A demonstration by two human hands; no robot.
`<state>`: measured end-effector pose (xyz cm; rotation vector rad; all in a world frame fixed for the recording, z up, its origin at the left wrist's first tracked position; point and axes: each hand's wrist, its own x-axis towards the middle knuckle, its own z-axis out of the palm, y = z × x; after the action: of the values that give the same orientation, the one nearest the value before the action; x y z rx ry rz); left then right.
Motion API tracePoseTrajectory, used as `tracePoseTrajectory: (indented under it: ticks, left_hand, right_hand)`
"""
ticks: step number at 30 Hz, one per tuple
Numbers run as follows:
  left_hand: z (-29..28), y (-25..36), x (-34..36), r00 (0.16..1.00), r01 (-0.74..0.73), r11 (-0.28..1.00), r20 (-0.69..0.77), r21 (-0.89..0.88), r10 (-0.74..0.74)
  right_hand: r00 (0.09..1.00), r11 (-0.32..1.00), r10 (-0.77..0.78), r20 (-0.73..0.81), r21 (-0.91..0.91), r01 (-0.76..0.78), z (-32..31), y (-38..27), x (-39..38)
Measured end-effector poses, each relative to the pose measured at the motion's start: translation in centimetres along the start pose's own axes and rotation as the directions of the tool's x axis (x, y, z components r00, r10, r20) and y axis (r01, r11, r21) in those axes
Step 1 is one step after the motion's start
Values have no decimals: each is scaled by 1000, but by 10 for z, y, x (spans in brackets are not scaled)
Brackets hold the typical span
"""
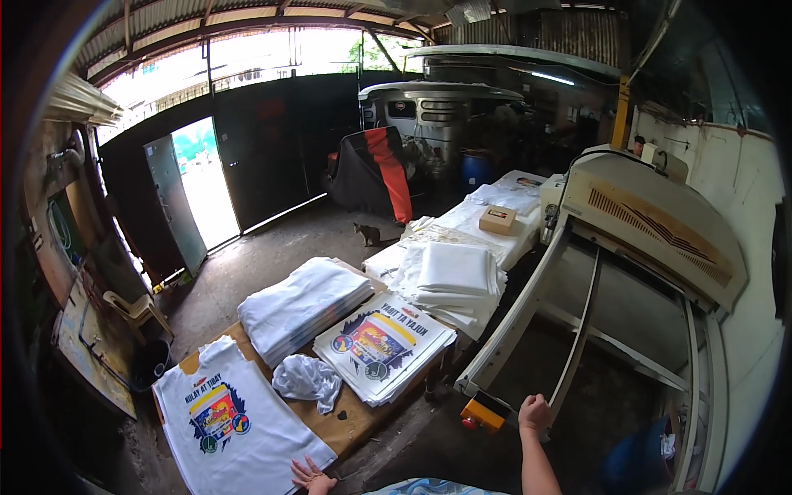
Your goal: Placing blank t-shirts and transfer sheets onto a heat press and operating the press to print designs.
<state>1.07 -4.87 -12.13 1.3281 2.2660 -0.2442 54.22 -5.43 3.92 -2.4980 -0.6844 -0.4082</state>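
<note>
My left hand (312, 476) lies with fingers spread on the lower edge of a white printed T-shirt (219, 417). The shirt is spread flat at the near left end of the table, its colourful print facing up. My right hand (535, 412) is closed in a fist at the front of a large heat press (660, 223), beside a yellow control box (484, 414) with a red button. What the fist grips, if anything, is hidden. A crumpled white cloth (306, 379) rests beside the shirt, next to a stack of mirror-printed transfer sheets (384, 342).
Behind the cloth sits a pile of folded white shirts (305, 305). Farther along are stacked white sheets (454, 268) and a small brown box (497, 219). A cat (367, 233) is on the floor beyond the table. At left stand a plastic chair (139, 313) and a dark bucket (151, 363).
</note>
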Motion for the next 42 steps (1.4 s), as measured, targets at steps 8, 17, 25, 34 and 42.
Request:
tracePoseTrajectory:
  ticks: [8, 17, 25, 34, 42]
  left_hand:
    - [-6, 10, -1, 996, -20, 1000, 90, 3, 20]
    - [4, 6, 0, 1000, 19, 998, 20, 58, -20]
    - [-6, 12, -15, 999, 17, 999, 33, 30, -18]
    - [-9, 18, -13, 1000, 24, 997, 14, 73, -25]
    - [-6, 12, -10, 999, 28, 997, 35, 76, -31]
  right_hand:
    - [1000, 1000, -22, -22, -15, 21, 5, 5, 6]
    - [997, 999, -41, -60, -10, 41, 0, -2, 1]
    - [999, 999, -13, -52, -33, 11, -4, -3, -1]
    - [1000, 1000, -6, -18, -21, 5, -4, -6, 3]
    - [1000, 1000, 5, 22, -28, -5, -6, -4, 0]
